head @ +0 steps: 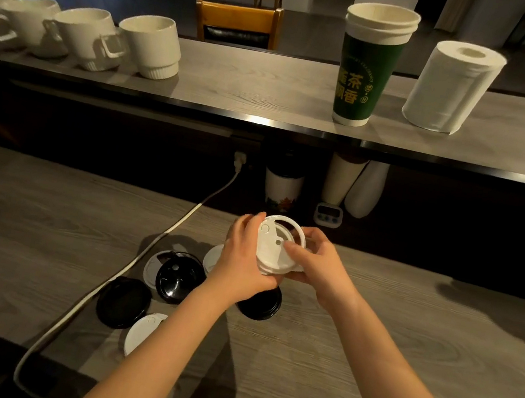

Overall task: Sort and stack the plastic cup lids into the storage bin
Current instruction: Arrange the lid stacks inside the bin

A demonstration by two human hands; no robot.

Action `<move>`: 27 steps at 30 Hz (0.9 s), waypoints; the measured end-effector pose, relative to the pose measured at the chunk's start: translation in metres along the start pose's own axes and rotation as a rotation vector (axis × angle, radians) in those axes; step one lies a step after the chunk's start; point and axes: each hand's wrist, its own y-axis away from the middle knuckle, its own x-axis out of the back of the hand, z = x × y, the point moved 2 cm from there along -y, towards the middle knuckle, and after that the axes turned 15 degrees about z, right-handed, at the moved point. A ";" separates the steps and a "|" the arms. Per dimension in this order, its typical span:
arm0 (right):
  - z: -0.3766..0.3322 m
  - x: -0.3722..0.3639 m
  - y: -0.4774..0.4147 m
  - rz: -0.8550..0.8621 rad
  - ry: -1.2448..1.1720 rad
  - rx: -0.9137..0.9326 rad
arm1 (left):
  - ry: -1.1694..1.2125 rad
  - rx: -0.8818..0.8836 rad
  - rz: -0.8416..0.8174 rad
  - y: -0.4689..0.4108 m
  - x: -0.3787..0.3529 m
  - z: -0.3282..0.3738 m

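Observation:
A small stack of white lids (275, 248) is held above the wooden counter (40, 231), tilted toward me. My left hand (244, 258) grips its left edge from below. My right hand (317, 260) holds the right edge, with the thumb pressed on the top lid. Loose lids lie on the counter under my arms: a glossy black lid (179, 279) on a white one, a matte black lid (123, 302), a white lid (143, 331), a black stack (260, 304) and a white lid (212, 258) partly hidden by my left hand. No storage bin is in view.
A white power cable (124, 269) crosses the counter left of the lids. Behind stand a dark tumbler (282, 185), a small timer (328, 214) and white cup stacks. The raised shelf carries several white mugs (83, 37), green paper cups (368, 67) and a paper-towel roll (453, 88).

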 end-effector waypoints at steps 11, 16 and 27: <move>0.008 -0.003 -0.011 0.054 -0.009 0.026 | 0.601 0.516 -0.011 -0.010 0.000 -0.031; 0.018 -0.008 -0.020 -0.065 -0.006 -0.135 | 0.593 0.475 0.013 -0.023 0.002 -0.041; 0.027 -0.019 -0.045 0.141 0.006 -0.093 | 0.078 0.402 -0.172 -0.059 -0.016 -0.086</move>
